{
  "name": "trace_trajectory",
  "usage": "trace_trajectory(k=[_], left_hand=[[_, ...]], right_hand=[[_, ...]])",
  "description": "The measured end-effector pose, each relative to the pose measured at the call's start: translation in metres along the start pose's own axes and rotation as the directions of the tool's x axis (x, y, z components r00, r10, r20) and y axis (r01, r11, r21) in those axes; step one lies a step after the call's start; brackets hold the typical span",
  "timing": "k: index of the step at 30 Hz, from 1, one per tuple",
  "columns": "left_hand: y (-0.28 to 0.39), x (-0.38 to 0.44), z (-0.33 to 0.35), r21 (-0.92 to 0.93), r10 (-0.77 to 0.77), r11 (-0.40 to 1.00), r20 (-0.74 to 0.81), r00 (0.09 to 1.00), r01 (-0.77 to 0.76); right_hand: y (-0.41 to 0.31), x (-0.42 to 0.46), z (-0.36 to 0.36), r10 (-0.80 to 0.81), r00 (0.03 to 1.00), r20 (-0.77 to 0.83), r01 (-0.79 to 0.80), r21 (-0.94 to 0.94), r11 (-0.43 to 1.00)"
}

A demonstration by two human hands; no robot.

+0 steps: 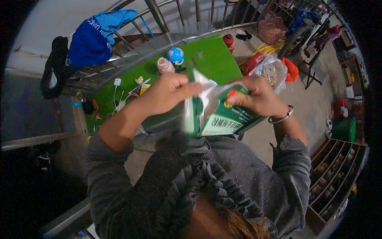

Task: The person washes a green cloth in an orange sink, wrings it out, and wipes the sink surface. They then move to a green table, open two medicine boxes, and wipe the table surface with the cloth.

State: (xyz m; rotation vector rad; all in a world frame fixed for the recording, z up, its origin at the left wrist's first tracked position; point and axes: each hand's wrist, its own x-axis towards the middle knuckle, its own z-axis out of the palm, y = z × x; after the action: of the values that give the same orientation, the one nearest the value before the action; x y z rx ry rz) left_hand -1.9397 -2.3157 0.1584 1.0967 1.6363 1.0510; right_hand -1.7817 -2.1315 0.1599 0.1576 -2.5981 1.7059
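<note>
A green and white cardboard box (220,119) with a printed code is held up before my chest, above the near edge of the green table. Its upper part is torn or folded apart, showing a pale inside. My left hand (176,89) grips the upper left edge between thumb and fingers. My right hand (258,97), with a silver bangle at the wrist, grips the upper right side, thumb on the printed face. The box is partly blurred. Beyond it on the table stand a pink jar (165,65) and a small blue globe (175,55).
On the green table (209,53) lie a white charger (117,82), cables and a yellow packet (145,88). Metal railings run behind. A clear plastic bag (270,73) and a wicker basket (272,30) are on the floor, with a slatted rack (335,170) at the right.
</note>
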Motion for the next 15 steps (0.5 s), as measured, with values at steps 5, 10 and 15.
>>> trace_trajectory(k=[5,10,15], left_hand=[[-0.013,0.006,0.014,0.006,0.106,0.994,-0.189,0.976,-0.106],[-0.006,0.003,0.01,0.232,0.033,0.973,-0.205,0.978,0.016],[-0.002,0.004,0.014,0.635,0.037,0.767,-0.188,0.981,0.093]], right_hand=[[0.004,0.01,0.0,-0.036,0.977,-0.212,-0.012,-0.221,0.975],[0.008,0.01,0.002,-0.05,0.981,-0.189,-0.002,-0.266,0.964],[0.001,0.011,0.012,-0.05,0.987,-0.156,-0.03,-0.472,0.881]])
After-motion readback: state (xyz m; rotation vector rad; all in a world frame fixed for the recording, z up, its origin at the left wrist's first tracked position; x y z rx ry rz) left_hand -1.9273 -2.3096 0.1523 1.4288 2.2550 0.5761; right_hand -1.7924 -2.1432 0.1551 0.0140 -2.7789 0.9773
